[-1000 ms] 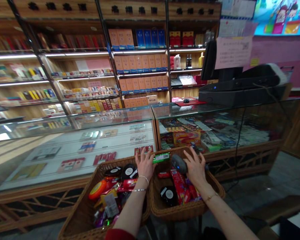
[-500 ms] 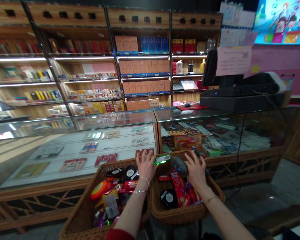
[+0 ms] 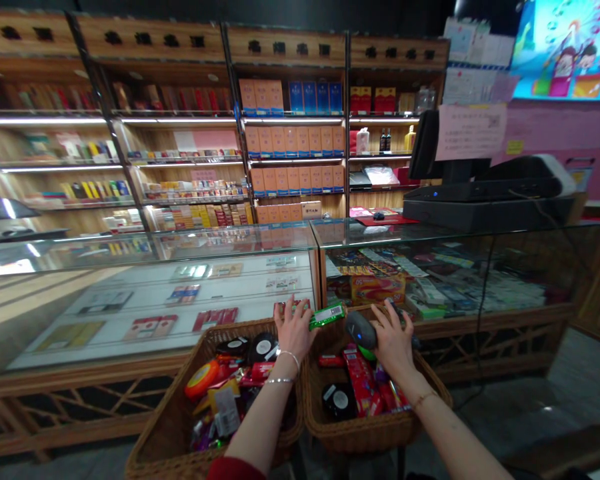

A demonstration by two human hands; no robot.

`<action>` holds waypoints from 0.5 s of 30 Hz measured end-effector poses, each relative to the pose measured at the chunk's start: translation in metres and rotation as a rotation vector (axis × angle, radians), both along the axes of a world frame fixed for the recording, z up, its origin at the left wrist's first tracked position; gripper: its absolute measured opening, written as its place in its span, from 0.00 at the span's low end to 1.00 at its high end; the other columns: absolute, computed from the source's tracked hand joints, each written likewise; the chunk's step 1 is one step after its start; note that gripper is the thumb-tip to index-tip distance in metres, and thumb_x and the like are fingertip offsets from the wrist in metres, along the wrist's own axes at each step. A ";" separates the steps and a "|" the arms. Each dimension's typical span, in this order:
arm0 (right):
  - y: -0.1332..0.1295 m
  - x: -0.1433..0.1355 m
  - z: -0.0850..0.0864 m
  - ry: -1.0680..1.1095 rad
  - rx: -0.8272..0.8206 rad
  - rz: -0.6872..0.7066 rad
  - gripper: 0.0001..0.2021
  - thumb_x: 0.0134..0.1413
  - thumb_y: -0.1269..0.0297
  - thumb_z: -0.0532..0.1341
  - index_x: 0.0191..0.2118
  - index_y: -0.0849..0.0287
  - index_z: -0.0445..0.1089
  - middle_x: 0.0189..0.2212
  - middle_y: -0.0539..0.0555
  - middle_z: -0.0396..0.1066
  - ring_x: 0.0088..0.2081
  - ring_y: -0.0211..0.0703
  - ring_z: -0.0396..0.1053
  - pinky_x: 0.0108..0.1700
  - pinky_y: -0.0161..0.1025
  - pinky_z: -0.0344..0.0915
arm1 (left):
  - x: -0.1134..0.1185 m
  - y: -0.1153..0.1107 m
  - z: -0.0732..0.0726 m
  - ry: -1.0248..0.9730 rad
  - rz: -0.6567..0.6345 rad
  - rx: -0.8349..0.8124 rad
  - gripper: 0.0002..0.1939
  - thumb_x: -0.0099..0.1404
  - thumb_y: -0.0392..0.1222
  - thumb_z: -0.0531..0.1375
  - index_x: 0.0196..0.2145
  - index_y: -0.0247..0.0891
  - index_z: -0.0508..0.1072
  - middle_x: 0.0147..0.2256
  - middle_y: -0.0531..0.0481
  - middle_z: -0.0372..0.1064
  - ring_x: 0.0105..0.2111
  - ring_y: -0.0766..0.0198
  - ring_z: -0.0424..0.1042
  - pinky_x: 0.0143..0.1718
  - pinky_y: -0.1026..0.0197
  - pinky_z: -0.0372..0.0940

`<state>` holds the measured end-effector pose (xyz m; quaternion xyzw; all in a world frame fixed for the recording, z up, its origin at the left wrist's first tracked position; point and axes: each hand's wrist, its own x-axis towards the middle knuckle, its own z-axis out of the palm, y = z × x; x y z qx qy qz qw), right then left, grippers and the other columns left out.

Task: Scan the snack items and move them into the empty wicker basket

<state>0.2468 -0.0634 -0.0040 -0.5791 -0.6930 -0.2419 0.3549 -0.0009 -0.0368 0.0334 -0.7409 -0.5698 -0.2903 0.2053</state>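
Observation:
My left hand (image 3: 294,328) pinches a small green candy pack (image 3: 327,315), its barcode label facing up, above the gap between two wicker baskets. In my right hand (image 3: 393,333) is a dark grey barcode scanner (image 3: 361,331), its head pointing left toward the pack. Below my left hand the left basket (image 3: 153,420) holds black round tins, an orange round container (image 3: 202,379) and several bright wrapped sweets. Under my right hand, the right basket (image 3: 360,437) has a black round tin (image 3: 338,399), red packets (image 3: 360,383) and something green partly hidden by the scanner.
A glass display counter (image 3: 240,243) runs behind the baskets, with flat packs inside. On its right stand a monitor (image 3: 425,147) and a black cash drawer (image 3: 460,207), with a cable hanging down. Shelves of boxed goods (image 3: 295,140) line the back wall.
The green pack has tilted, its right end now higher. A green thing shows below the scanner in the right basket. The whole view has shifted slightly; both hands keep their holds.

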 end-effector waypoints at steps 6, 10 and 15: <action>-0.003 -0.009 0.007 0.032 -0.028 0.025 0.14 0.49 0.74 0.57 0.39 0.54 0.75 0.60 0.53 0.69 0.68 0.54 0.50 0.65 0.60 0.39 | -0.007 -0.008 0.004 -0.003 0.015 0.001 0.18 0.54 0.47 0.70 0.44 0.49 0.76 0.60 0.50 0.68 0.67 0.42 0.52 0.68 0.29 0.35; -0.006 -0.018 0.011 0.026 -0.043 0.032 0.13 0.50 0.74 0.56 0.39 0.54 0.75 0.60 0.53 0.69 0.68 0.54 0.49 0.65 0.60 0.40 | -0.016 -0.016 0.007 -0.005 0.029 -0.002 0.18 0.54 0.47 0.70 0.43 0.49 0.76 0.60 0.50 0.68 0.68 0.42 0.51 0.68 0.29 0.34; -0.010 -0.029 0.016 0.027 -0.029 0.075 0.14 0.49 0.75 0.56 0.38 0.56 0.75 0.60 0.54 0.69 0.67 0.55 0.51 0.66 0.60 0.39 | -0.027 -0.027 0.010 -0.013 0.064 -0.001 0.17 0.54 0.48 0.70 0.43 0.49 0.76 0.60 0.51 0.68 0.67 0.42 0.52 0.68 0.29 0.36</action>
